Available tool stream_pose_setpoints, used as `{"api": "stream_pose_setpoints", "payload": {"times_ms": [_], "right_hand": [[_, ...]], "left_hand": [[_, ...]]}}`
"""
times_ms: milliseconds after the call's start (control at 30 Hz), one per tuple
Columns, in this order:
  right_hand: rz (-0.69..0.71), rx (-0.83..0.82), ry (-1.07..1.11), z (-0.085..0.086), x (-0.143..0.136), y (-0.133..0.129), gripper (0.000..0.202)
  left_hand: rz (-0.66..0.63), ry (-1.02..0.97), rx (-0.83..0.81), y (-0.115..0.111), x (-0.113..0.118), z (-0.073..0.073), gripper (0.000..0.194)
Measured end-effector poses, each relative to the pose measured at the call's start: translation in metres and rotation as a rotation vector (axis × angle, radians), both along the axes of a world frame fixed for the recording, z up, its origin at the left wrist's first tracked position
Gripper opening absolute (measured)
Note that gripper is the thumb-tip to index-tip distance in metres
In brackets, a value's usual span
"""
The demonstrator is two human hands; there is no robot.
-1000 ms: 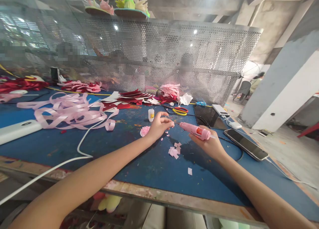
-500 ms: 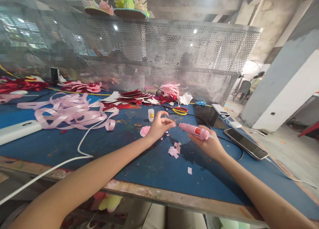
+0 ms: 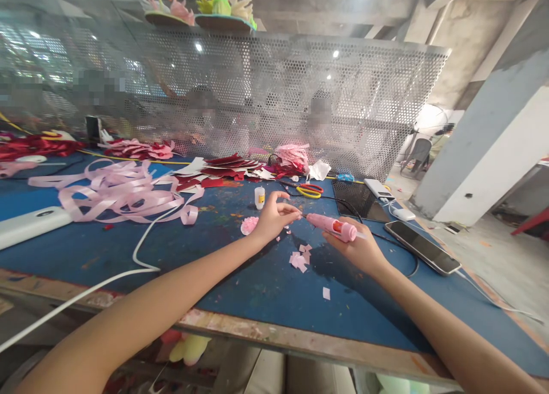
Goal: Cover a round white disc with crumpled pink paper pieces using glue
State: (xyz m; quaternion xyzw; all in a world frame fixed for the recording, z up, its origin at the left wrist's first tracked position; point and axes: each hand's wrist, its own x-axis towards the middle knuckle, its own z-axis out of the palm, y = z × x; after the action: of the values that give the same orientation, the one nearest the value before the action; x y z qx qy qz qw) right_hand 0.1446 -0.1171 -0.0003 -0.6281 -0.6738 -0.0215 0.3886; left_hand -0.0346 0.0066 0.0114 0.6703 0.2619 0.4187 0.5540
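A pink glue gun [image 3: 330, 225] is gripped in my right hand [image 3: 362, 248], its nozzle pointing left at the fingertips of my left hand [image 3: 272, 218]. Those left fingers are pinched together over something small and pale pink that I cannot make out clearly. The nozzle is touching it or very near it. Below the hands lie small pink ribbon squares [image 3: 299, 259], with one loose square [image 3: 326, 293] closer to the table's edge. Beside my left wrist sits a round cluster of pink pieces [image 3: 249, 226]. Behind it stands a small white bottle [image 3: 259, 198] with a yellow label.
Loops of pale pink ribbon [image 3: 124, 194] spread on the left near a white cable [image 3: 141, 245]. Scissors [image 3: 309, 191] lie beyond my hands. A phone [image 3: 422, 247] and a dark tablet [image 3: 360, 199] are on the right. A perforated metal screen [image 3: 274, 96] closes the back.
The glue gun and my right hand have shifted very slightly left, bringing the nozzle closer to the left fingertips. My left hand keeps its pinch.
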Motion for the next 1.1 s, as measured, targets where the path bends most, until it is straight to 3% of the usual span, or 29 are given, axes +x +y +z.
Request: {"api": "stream_pose_setpoints", "payload": {"times_ms": [400, 567, 667, 733, 833, 900, 933, 1000, 1100], "right_hand": [[-0.071, -0.047, -0.144, 0.0, 0.003, 0.002, 0.03], [-0.231, -0.191, 0.037, -0.002, 0.013, 0.008, 0.032], [-0.247, -0.226, 0.131, -0.002, 0.017, 0.01, 0.04], [-0.333, -0.067, 0.127, 0.001, 0.016, 0.008, 0.044], [-0.444, 0.36, -0.007, 0.009, 0.008, -0.001, 0.037], [-0.319, 0.5, -0.081, 0.012, 0.0, -0.007, 0.018], [-0.218, 0.489, -0.095, 0.012, -0.005, -0.01, 0.01], [-0.053, 0.364, -0.098, 0.008, -0.014, -0.012, 0.008], [0.037, 0.18, -0.093, -0.001, -0.024, -0.009, 0.013]], "left_hand": [[0.015, -0.009, -0.017, -0.004, 0.0, 0.005, 0.047], [-0.005, 0.014, -0.077, -0.01, 0.0, 0.007, 0.048], [-0.063, 0.011, -0.082, -0.013, 0.0, 0.006, 0.048], [-0.105, 0.009, -0.079, -0.015, 0.001, 0.005, 0.048], [-0.167, 0.001, -0.08, -0.019, 0.002, 0.004, 0.05], [-0.212, -0.016, -0.083, -0.023, 0.002, 0.005, 0.051], [-0.23, -0.024, -0.082, -0.024, 0.002, 0.005, 0.051], [-0.255, -0.033, -0.078, -0.027, 0.002, 0.006, 0.052], [-0.289, -0.031, -0.062, -0.027, 0.001, 0.006, 0.052]]}}
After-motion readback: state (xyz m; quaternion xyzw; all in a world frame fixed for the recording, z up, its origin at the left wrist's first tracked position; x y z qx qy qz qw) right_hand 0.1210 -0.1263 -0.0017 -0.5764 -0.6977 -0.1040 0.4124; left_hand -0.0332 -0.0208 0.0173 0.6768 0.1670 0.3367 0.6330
